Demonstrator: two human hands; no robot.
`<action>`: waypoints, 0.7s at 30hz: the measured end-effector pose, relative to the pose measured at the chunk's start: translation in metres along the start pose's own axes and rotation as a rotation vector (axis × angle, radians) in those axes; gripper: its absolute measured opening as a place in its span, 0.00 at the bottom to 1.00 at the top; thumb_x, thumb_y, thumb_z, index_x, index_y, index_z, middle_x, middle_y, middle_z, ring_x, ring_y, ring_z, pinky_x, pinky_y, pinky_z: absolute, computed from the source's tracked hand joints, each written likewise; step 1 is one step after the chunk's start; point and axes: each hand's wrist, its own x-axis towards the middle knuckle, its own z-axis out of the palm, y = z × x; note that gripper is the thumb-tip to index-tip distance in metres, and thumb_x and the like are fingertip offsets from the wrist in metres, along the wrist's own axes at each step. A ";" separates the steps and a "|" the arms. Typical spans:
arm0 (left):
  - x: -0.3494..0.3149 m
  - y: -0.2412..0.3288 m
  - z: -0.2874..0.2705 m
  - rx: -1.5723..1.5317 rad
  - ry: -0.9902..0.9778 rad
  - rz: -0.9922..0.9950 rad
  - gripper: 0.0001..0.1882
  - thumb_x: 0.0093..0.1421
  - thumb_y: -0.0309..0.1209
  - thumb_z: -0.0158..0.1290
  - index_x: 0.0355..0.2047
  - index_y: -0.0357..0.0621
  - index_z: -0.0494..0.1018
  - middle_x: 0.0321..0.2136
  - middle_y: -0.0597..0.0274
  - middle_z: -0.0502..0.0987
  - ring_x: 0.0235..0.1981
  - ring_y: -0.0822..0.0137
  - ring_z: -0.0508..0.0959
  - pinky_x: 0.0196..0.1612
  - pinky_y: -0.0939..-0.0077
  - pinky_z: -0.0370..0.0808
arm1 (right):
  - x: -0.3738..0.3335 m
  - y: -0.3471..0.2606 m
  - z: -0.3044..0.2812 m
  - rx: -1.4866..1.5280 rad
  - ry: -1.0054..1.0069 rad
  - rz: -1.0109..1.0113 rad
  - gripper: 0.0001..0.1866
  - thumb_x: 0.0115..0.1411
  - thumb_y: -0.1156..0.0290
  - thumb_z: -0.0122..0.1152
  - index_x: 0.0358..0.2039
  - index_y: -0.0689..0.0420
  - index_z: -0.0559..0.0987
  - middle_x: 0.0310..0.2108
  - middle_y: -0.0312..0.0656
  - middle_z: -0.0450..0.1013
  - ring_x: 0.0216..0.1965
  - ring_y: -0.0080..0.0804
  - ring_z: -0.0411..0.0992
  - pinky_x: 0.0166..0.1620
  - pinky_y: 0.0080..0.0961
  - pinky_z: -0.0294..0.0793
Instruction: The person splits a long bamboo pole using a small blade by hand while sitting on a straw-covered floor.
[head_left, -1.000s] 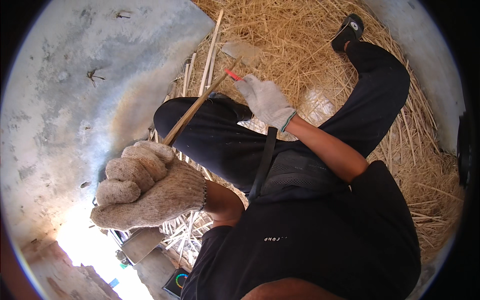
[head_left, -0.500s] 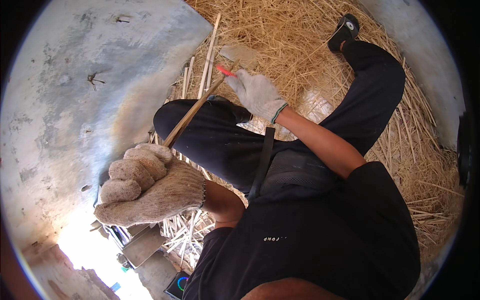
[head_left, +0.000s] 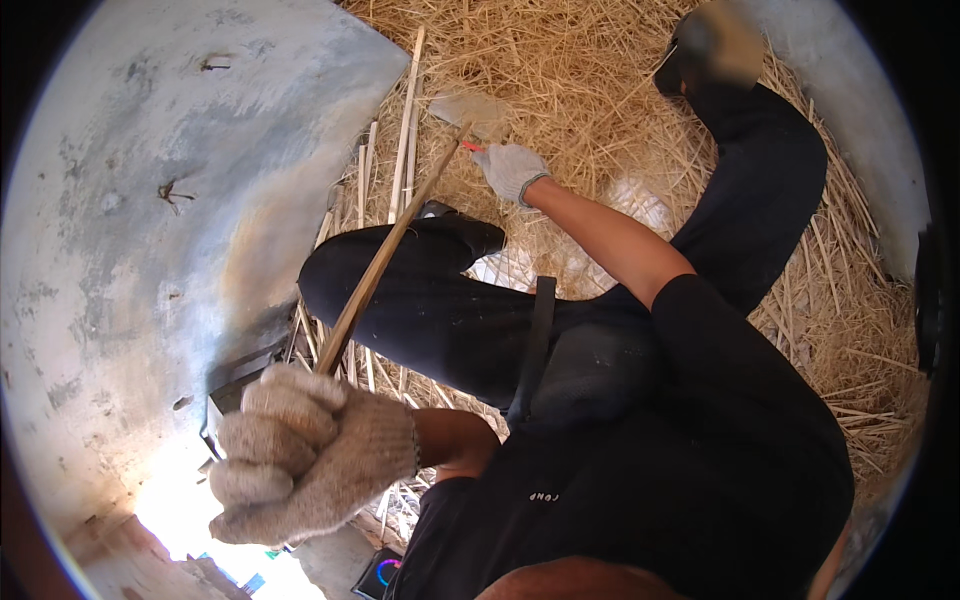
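A long brown wooden stick slants up and away across my bent left leg. Its near end is inside my left hand, which wears a knitted glove and has its fingers curled around the wood. Farther up, my right hand, also gloved, grips a small red-handled tool close beside the stick's far end. The tool's working end is too small to make out, and whether it touches the stick I cannot tell.
Curly straw-coloured shavings cover the floor between and around my legs. Pale wooden strips lie beyond my left knee. A worn grey-white wall rises on the left. A dark device with a coloured ring lies near the bottom edge.
My right hand has moved away from me along the stick with the red-handled tool, its arm stretching out. My left hand has come lower in the view, still holding the stick.
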 end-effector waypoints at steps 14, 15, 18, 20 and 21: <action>0.012 -0.006 -0.005 0.260 0.331 0.149 0.26 0.69 0.43 0.42 0.13 0.51 0.56 0.11 0.70 0.50 0.11 0.73 0.49 0.16 0.76 0.51 | 0.061 0.083 0.062 -0.102 -0.255 0.275 0.33 0.70 0.45 0.37 0.45 0.62 0.82 0.45 0.59 0.78 0.49 0.55 0.77 0.52 0.46 0.75; 0.013 -0.011 -0.001 0.341 0.380 0.185 0.26 0.69 0.43 0.42 0.13 0.51 0.56 0.11 0.69 0.50 0.11 0.73 0.49 0.16 0.75 0.51 | 0.063 0.076 0.050 -0.054 -0.275 0.306 0.35 0.69 0.43 0.36 0.45 0.63 0.82 0.46 0.60 0.78 0.50 0.55 0.77 0.54 0.46 0.74; 0.019 -0.009 -0.002 -0.028 0.070 0.051 0.28 0.74 0.49 0.34 0.15 0.56 0.54 0.10 0.74 0.49 0.07 0.79 0.47 0.11 0.80 0.50 | 0.056 0.062 -0.004 -0.055 -0.338 0.246 0.40 0.68 0.39 0.34 0.45 0.67 0.81 0.46 0.64 0.76 0.52 0.55 0.75 0.56 0.45 0.71; 0.017 -0.003 -0.022 -0.151 -0.238 0.014 0.24 0.72 0.44 0.39 0.17 0.51 0.58 0.14 0.72 0.49 0.15 0.74 0.52 0.20 0.77 0.53 | 0.052 0.058 -0.026 -0.013 -0.208 0.222 0.46 0.67 0.34 0.31 0.40 0.70 0.80 0.40 0.66 0.77 0.45 0.57 0.77 0.51 0.46 0.73; 0.010 -0.003 -0.021 -0.074 -0.111 0.056 0.23 0.72 0.42 0.39 0.17 0.54 0.56 0.15 0.72 0.49 0.16 0.75 0.51 0.20 0.77 0.52 | 0.042 0.039 -0.049 -0.006 -0.193 0.171 0.46 0.67 0.34 0.31 0.39 0.71 0.80 0.38 0.65 0.77 0.43 0.58 0.78 0.49 0.47 0.73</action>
